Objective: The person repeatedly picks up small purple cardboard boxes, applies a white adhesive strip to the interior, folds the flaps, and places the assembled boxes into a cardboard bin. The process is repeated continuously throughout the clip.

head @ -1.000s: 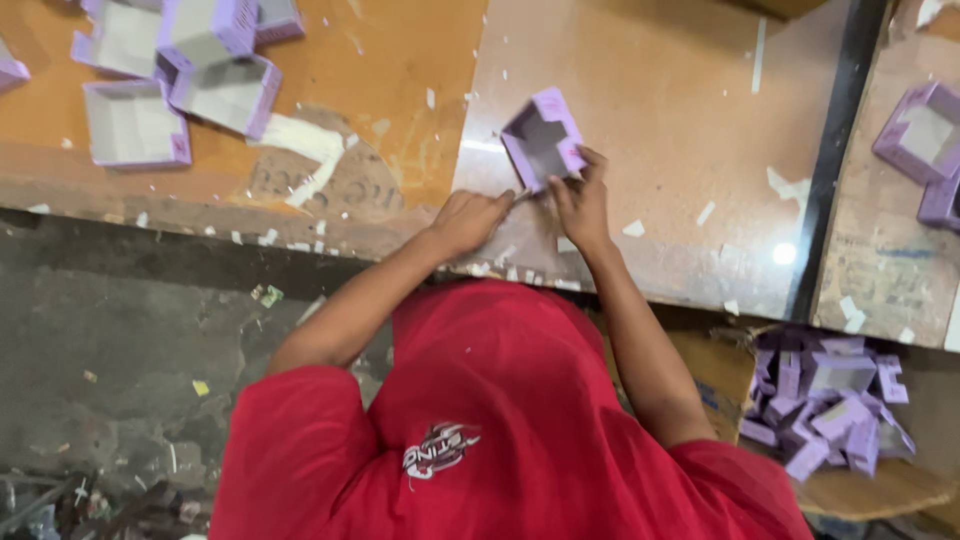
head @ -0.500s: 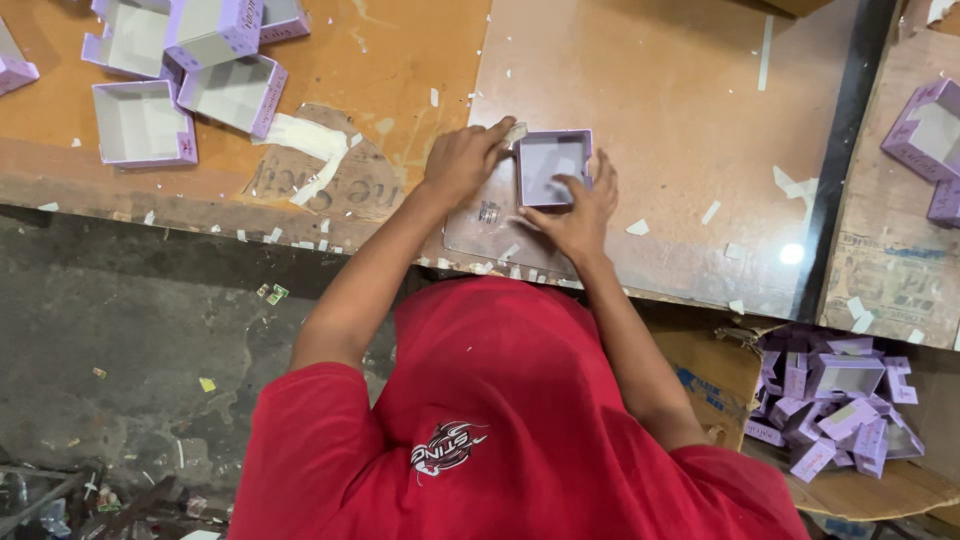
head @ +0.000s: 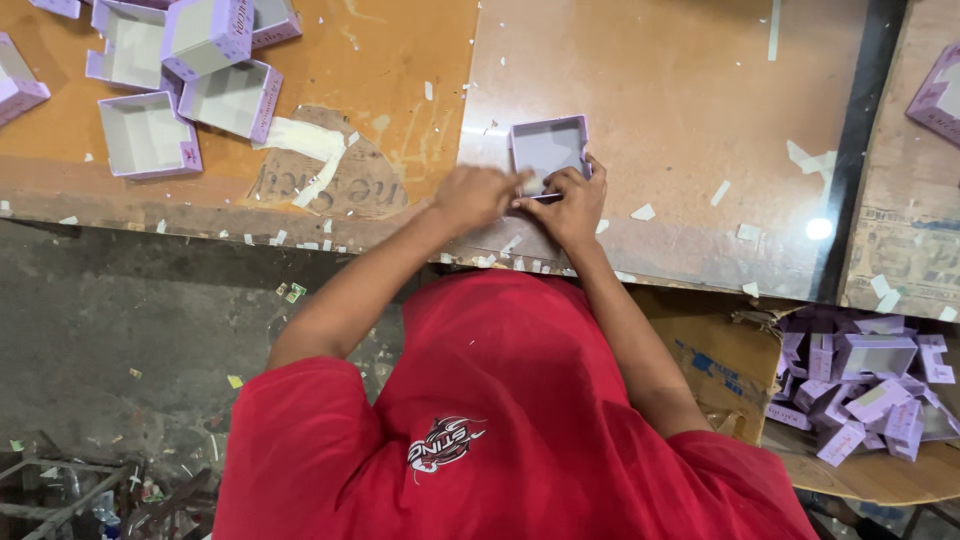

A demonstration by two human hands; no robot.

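At far left about seven open lilac boxes (head: 150,135) lie clustered on the table (head: 700,120). The left hand (head: 478,195) is curled, fingertips at the near wall of one box (head: 548,148); whether it grips, I cannot tell. The right hand (head: 567,205) pinches that wall. They seem to be pressing the wall down, and next it needs even pressure. One more box (head: 940,95) shows at the right edge, and an uncountable heap (head: 870,385) lies below.

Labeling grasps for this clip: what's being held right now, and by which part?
A small open lilac box, on the table. Both hands, left hand and right hand, have their fingers on its near edge. Exact grip is blurred.
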